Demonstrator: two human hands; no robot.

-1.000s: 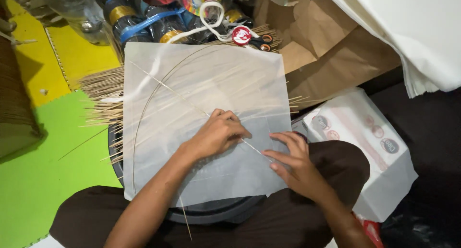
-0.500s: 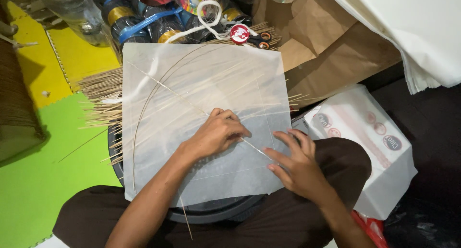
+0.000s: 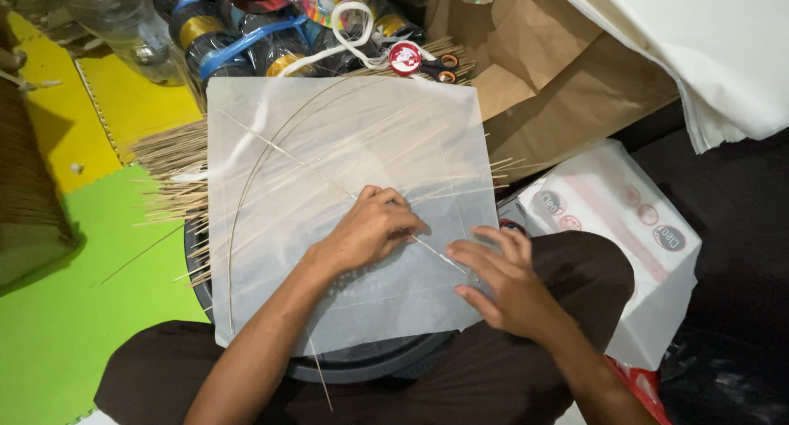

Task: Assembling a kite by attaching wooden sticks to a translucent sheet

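Starting at your left, a yellow mat (image 3: 123, 104) and a green mat (image 3: 74, 310) are covering the floor, and a bundle of thin bamboo sticks (image 3: 168, 166) is poking out from under the translucent white paper sheet (image 3: 345, 145) that is lying across a dark round tray (image 3: 362, 363) on your lap. A thin stick (image 3: 329, 182) is running diagonally over the sheet, crossed by a curved one. Your left hand (image 3: 366, 228) is resting palm down mid-sheet, fingers curled and pinching that stick. Your right hand (image 3: 501, 281) is pressing flat at the sheet's right edge, fingers spread narrowly. Further right, a white package with round red-and-blue labels (image 3: 616, 219) is sitting beside your knee, below brown paper (image 3: 567, 88).
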